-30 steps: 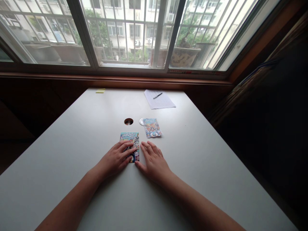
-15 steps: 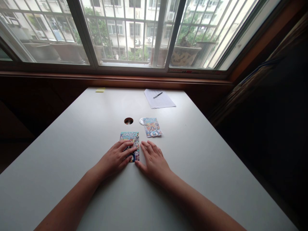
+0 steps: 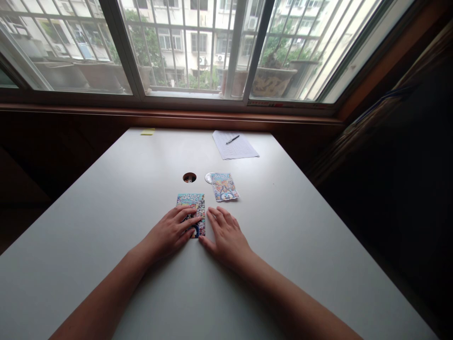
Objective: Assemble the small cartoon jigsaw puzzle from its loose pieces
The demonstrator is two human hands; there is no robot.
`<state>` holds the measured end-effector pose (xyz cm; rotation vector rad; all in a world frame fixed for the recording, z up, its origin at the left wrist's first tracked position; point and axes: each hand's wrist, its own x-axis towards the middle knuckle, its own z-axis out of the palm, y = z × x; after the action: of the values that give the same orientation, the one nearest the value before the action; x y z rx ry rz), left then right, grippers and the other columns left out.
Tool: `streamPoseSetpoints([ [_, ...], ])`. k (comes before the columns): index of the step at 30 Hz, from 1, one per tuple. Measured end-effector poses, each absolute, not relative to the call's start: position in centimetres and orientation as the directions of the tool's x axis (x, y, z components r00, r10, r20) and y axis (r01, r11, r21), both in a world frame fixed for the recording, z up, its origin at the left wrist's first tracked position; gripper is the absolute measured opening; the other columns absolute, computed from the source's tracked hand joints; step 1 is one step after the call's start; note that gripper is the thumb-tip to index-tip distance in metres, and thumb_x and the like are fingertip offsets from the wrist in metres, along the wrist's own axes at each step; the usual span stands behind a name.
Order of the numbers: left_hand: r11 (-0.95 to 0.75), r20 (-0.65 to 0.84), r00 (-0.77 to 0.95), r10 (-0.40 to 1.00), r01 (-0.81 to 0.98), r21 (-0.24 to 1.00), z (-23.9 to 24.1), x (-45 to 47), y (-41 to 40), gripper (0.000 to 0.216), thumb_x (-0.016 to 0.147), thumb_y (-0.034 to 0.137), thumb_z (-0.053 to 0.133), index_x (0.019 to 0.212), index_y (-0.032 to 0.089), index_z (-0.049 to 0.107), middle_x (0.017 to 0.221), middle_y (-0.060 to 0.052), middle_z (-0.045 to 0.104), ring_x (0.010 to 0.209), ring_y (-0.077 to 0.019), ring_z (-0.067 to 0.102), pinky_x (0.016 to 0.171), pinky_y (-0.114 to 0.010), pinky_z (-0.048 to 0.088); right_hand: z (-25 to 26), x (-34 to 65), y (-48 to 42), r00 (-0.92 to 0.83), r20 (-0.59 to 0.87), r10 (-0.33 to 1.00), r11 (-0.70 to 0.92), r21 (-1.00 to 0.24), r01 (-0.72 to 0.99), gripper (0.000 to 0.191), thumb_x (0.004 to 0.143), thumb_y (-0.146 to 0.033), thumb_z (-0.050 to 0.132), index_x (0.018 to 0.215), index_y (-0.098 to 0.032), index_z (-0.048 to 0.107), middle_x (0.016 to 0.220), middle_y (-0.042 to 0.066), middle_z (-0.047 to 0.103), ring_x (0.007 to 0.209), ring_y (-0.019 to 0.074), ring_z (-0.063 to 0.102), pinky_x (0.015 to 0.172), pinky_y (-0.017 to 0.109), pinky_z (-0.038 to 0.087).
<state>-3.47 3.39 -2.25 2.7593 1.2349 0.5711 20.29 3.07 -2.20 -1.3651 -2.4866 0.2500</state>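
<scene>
A colourful printed booklet or card (image 3: 191, 199), crowded with small cartoon figures, lies flat on the white table. My left hand (image 3: 176, 227) rests on its left and lower part with the fingers spread, covering some of the print. To the right of it, my right hand (image 3: 226, 236) lies palm down, fingers extended and thumb near the booklet's lower right corner. A second, similar cartoon-printed packet (image 3: 225, 187) with a jagged lower edge sits just beyond my right hand, partly over a round silvery disc (image 3: 208, 178).
A round hole (image 3: 189, 177) is cut in the white table (image 3: 88, 222). Near the far edge lie paper sheets (image 3: 235, 147) with a pen (image 3: 232, 140) on top, and yellow sticky notes (image 3: 147, 131). Behind the table is a barred window; a dark curtain hangs at right.
</scene>
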Motion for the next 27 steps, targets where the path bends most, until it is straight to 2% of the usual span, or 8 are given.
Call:
streamPoseSetpoints([
  [17, -0.676, 0.3, 0.611, 0.733, 0.703, 0.221, -2.2, -3.5, 3.3, 0.043, 0.097, 0.026, 0.052, 0.14, 0.028, 0.053, 0.14, -0.008, 0.051, 0.135, -0.0275, 0.041, 0.114, -0.051, 0.04, -2.2, 20.5, 3.4, -0.524, 0.214, 0.824, 0.565, -0.27, 0.779, 0.069, 0.092, -0.06, 0.053, 0.147, -0.018, 0.045, 0.15, 0.013, 0.046, 0.139, 0.0327, 0.035, 0.111, 0.05, 0.035],
  [20, -0.692, 0.31, 0.622, 0.719, 0.684, 0.231, -2.1, -3.4, 3.3, 0.043, 0.096, 0.025, 0.053, 0.139, 0.029, 0.054, 0.139, -0.008, 0.052, 0.134, -0.0273, 0.042, 0.113, -0.051, 0.041, -1.9, 21.2, 4.3, -0.548, 0.247, 0.799, 0.601, -0.279, 0.749, 0.054, 0.095, -0.054, 0.053, 0.139, -0.023, 0.053, 0.144, 0.011, 0.052, 0.133, 0.0311, 0.041, 0.107, 0.049, 0.039],
  [23, -0.715, 0.319, 0.642, 0.697, 0.653, 0.248, -1.8, -3.3, 3.2, 0.042, 0.095, 0.024, 0.055, 0.137, 0.03, 0.056, 0.136, -0.008, 0.055, 0.131, -0.0273, 0.045, 0.111, -0.051, 0.043, -1.6, 22.3, 5.5, -0.58, 0.286, 0.762, 0.647, -0.311, 0.696, 0.031, 0.099, -0.039, 0.053, 0.125, -0.026, 0.063, 0.132, 0.008, 0.06, 0.12, 0.0266, 0.05, 0.101, 0.043, 0.045],
  [27, -0.754, 0.303, 0.691, 0.657, 0.593, 0.282, -0.8, -3.1, 2.8, 0.041, 0.093, 0.022, 0.056, 0.133, 0.032, 0.058, 0.134, -0.006, 0.056, 0.129, -0.0262, 0.046, 0.109, -0.049, 0.045, -1.4, 23.4, 6.7, -0.647, 0.343, 0.681, 0.733, -0.327, 0.597, 0.017, 0.097, -0.026, 0.057, 0.108, -0.023, 0.069, 0.11, 0.007, 0.067, 0.102, 0.0224, 0.055, 0.091, 0.037, 0.049],
])
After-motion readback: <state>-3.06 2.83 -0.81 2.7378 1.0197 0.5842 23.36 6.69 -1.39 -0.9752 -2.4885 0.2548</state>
